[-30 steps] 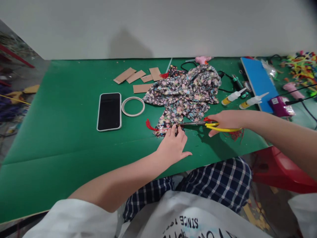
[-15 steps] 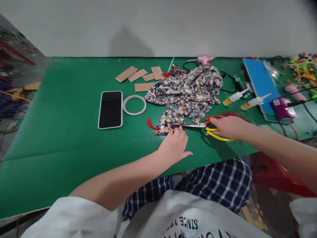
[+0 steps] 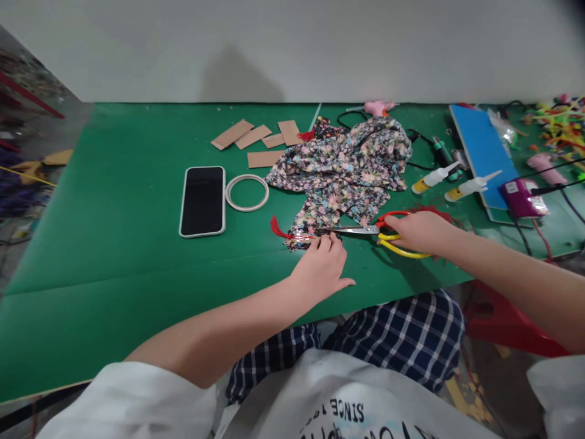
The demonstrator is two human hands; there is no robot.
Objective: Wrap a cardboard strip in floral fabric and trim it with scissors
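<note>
Near the front of the green table, my left hand [image 3: 320, 262] presses its fingertips on the lower end of a dark floral cloth [image 3: 340, 158], thumb stuck out to the side. A red tassel [image 3: 276, 227] lies there, its cord running toward these fingers beside a shiny clear strip. My right hand [image 3: 423, 233] grips scissors [image 3: 355, 230] with red and yellow handles. Their metal blades point left and reach the cloth edge just above my left fingertips. Whether the blades are cutting cannot be made out. More red threads [image 3: 439, 212] lie behind my right hand.
Left of the cloth lie a phone [image 3: 202, 201] and a tape roll [image 3: 247, 193], with cardboard pieces [image 3: 265, 160] behind. To the right are two glue bottles [image 3: 436, 178], a blue board [image 3: 484, 152], a purple box [image 3: 525, 198], cables and a pink glue gun [image 3: 378, 108] at the back.
Very little differs. The view has shifted slightly, and my right hand with the scissors sits a touch further left. My left hand stays in place on the cloth.
</note>
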